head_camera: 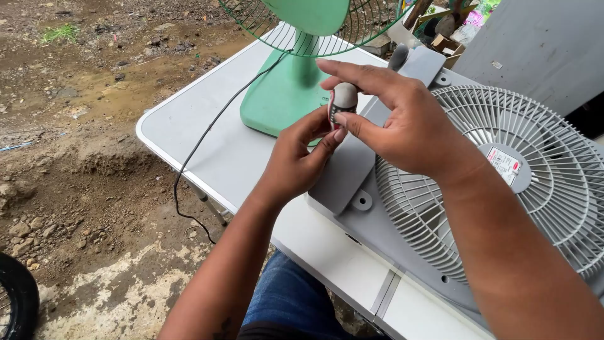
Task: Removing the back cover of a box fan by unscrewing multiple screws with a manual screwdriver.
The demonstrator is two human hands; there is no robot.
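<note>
Both hands meet at centre frame, raised above the white folding table [207,157]. Left hand [299,160] comes up from the lower middle of the frame, thumb and fingers closed on the lower part of a small grey knob [344,97] with a dark ribbed band. Right hand [402,119] enters from the lower right; thumb and forefinger pinch the same knob from the top and side, the remaining fingers spread and extended to the left. The knob is upright between the two grips, clear of the table and over the near edge of the grey fan. Grey box fan [528,182] lies flat on the table at right of frame, round grille facing up, a label at its hub and a mounting tab with a hole at its near left corner. Green desk fan [296,82] stands at upper centre on its base; its black cord [189,164] runs off the left edge of the table to the ground. Bare dirt with stones fills the left of the frame. Part of a black tyre [16,302], probably a wheel, sits at lower left. Blue denim shows under the table at bottom centre.
</note>
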